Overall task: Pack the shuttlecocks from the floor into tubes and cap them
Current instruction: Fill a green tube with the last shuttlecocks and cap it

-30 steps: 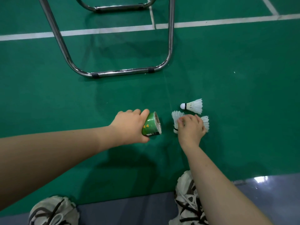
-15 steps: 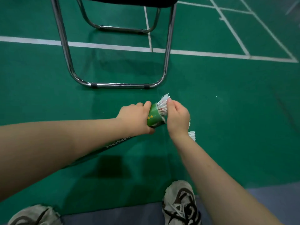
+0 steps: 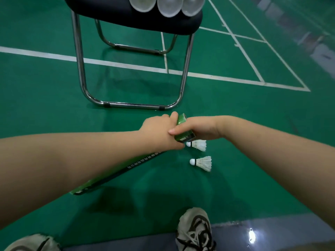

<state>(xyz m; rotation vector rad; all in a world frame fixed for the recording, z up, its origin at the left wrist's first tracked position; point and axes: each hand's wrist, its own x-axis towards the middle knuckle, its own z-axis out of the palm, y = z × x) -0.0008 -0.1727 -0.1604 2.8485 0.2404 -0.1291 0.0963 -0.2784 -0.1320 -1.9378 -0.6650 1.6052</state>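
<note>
Nearest me, two sneakers (image 3: pixel 194 230) stand on the grey floor edge. Ahead, my left hand (image 3: pixel 159 130) is the grip clamped around the mouth end of the green shuttlecock tube (image 3: pixel 181 122), whose body runs back under my forearm. My right hand (image 3: pixel 197 128) lies over the tube's mouth with fingers closed across it; whether it pinches anything I cannot tell. Just below the grip lies one shuttlecock (image 3: pixel 198 144), another shuttlecock (image 3: pixel 202 163) a little nearer me. Beyond stands a chair (image 3: pixel 184 84) bearing three clear caps (image 3: pixel 168 5). Risk: pressing hard could crush feathers inside. Half a second ago feathers stuck out of the mouth; now none show.
</note>
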